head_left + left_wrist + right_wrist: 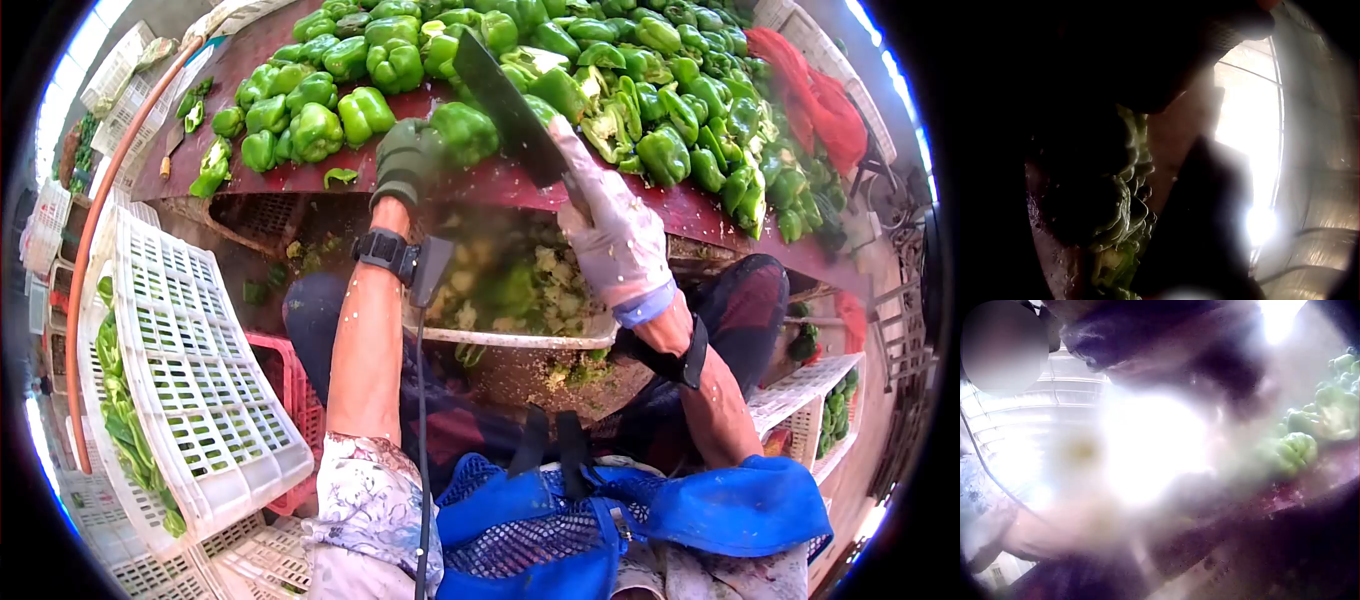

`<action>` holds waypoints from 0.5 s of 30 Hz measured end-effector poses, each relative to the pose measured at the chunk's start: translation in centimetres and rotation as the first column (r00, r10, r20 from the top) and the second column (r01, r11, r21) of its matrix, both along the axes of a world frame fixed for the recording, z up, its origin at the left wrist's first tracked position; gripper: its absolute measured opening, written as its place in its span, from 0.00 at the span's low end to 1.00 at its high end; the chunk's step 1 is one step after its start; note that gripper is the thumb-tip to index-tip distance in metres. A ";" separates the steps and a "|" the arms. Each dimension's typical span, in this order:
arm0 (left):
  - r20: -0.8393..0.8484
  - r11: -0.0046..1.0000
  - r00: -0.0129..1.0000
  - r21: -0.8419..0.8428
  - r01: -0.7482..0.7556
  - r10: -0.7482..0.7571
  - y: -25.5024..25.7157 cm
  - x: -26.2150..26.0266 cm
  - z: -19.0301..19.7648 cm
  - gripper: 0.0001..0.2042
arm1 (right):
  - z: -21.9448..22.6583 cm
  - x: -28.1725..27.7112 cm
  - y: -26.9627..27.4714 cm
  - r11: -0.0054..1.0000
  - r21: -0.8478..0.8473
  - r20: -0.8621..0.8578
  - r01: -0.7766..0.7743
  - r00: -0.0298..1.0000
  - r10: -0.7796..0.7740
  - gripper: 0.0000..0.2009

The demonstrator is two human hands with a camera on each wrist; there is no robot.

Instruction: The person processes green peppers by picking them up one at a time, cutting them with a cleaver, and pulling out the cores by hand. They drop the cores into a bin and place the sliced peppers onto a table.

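My left hand, in a dark grey-green glove, holds a whole green bell pepper at the table's near edge; its fingertips are blurred. My right hand, in a pale, speckled glove, grips a cleaver by its handle. The wide dark blade slants up and left, just right of that pepper. In the left wrist view the hand is mostly lost in shadow. Glare washes out much of the right wrist view, where another green pepper shows on the right.
Whole and cut peppers cover the dark red table. Below its edge, between my knees, a white-rimmed tub holds pepper scraps. A white crate stands tilted at left, beside a red crate. Red netting lies at far right.
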State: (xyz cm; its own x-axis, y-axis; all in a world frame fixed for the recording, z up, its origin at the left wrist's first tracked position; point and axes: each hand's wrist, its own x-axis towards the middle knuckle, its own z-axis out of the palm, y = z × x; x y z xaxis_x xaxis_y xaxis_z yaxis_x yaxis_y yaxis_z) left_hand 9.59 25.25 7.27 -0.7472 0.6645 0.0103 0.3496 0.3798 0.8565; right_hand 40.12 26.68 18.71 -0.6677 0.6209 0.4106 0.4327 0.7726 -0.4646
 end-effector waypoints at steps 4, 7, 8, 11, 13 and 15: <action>0.116 0.988 0.993 0.148 -0.050 0.033 -0.5 1.1 -0.4 0.14 | 2.3 -1.8 -0.7 0.995 -0.071 0.088 0.069 0.994 -0.062 0.31; -0.025 0.950 0.996 0.301 -0.079 0.091 0.0 1.6 -0.3 0.14 | 1.8 -2.0 -0.6 0.996 -0.073 0.080 0.055 0.996 -0.049 0.33; -0.082 0.930 0.990 0.360 -0.077 0.114 0.0 1.6 -0.3 0.14 | 1.7 -2.1 -0.2 0.998 -0.067 0.038 0.022 0.999 -0.020 0.33; -0.008 0.959 0.988 0.243 -0.147 0.154 -0.2 1.7 -1.1 0.14 | 3.0 -2.9 0.7 0.999 -0.036 -0.011 -0.022 1.000 0.022 0.34; 0.119 0.969 0.986 0.205 -0.136 0.113 -0.8 3.0 0.6 0.14 | 2.7 -4.0 1.2 0.992 0.127 -0.052 -0.010 0.999 0.016 0.35; -0.009 0.978 0.989 0.152 -0.143 0.146 -0.9 3.8 1.2 0.15 | 2.6 -5.7 1.0 0.988 0.146 0.126 0.041 0.990 -0.060 0.36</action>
State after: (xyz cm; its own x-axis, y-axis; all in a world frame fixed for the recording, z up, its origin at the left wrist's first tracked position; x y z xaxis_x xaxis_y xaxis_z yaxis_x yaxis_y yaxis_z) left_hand 13.43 24.37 8.51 -0.8337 0.5396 0.1177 0.3179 0.2944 0.9013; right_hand 34.41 27.65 21.29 -0.6904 0.5964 0.4095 0.5223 0.8026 -0.2884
